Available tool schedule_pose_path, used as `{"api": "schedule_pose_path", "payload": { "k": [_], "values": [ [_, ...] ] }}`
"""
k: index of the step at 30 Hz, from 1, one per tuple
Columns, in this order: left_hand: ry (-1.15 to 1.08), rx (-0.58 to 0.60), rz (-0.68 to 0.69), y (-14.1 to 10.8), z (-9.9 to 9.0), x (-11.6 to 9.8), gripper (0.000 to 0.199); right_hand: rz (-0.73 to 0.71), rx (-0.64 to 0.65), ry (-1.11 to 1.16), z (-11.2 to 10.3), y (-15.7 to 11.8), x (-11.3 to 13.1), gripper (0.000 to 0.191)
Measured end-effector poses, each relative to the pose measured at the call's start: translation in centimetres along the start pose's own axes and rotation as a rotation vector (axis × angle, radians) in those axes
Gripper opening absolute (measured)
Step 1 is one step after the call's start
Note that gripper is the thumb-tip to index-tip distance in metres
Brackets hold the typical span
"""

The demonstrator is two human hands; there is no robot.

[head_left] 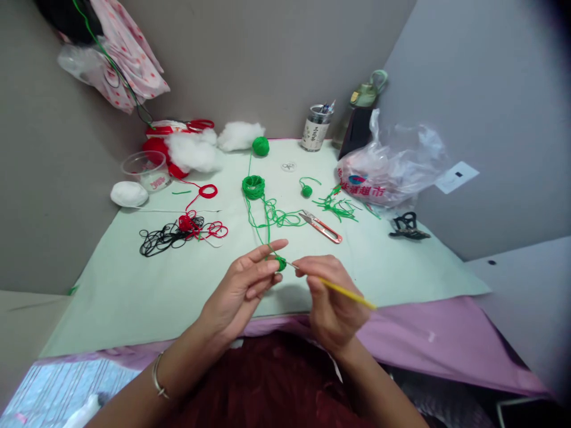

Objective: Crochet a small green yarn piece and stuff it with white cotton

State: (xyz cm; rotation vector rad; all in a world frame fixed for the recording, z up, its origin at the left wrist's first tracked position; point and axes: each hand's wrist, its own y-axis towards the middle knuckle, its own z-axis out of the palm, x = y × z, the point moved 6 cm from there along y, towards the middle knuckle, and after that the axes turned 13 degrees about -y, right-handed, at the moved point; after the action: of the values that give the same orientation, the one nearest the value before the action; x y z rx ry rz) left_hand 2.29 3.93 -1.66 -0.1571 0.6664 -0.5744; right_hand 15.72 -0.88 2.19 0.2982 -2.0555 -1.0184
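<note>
Between the thumb and fingers of my left hand (250, 276) is a small green crochet piece (281, 263). My right hand (332, 297) grips a crochet hook (348, 292) with a yellow handle, and its metal tip reaches to the green piece. Green yarn runs from my left fingers up the table to a wound ring of green yarn (254, 187) and loose loops of green yarn (283, 215). Just beyond my hands lie orange-handled thread snips (322, 227). A small green crocheted ball (306, 191) rests farther back. My fingers hide part of the piece.
At the left are tangled black cord (163, 238), red yarn (208, 191), a clear plastic cup (149, 170) and white stuffing (194, 151). Green yarn scraps (338, 206), a plastic bag (388, 169) and a black hair clip (408, 226) lie right. A pen holder (316, 129) stands behind.
</note>
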Motion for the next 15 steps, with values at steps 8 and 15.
{"api": "schedule_pose_path", "payload": {
  "k": [8,15],
  "values": [
    [0.172,-0.048,0.166,-0.1,0.1,-1.6,0.038,0.448,-0.041,0.496,0.2,0.0,-2.4,0.018],
    [0.238,0.010,0.194,-0.2,0.6,-0.4,0.039,0.307,0.039,0.347,1.0,0.8,-1.4,0.021]
  ]
}}
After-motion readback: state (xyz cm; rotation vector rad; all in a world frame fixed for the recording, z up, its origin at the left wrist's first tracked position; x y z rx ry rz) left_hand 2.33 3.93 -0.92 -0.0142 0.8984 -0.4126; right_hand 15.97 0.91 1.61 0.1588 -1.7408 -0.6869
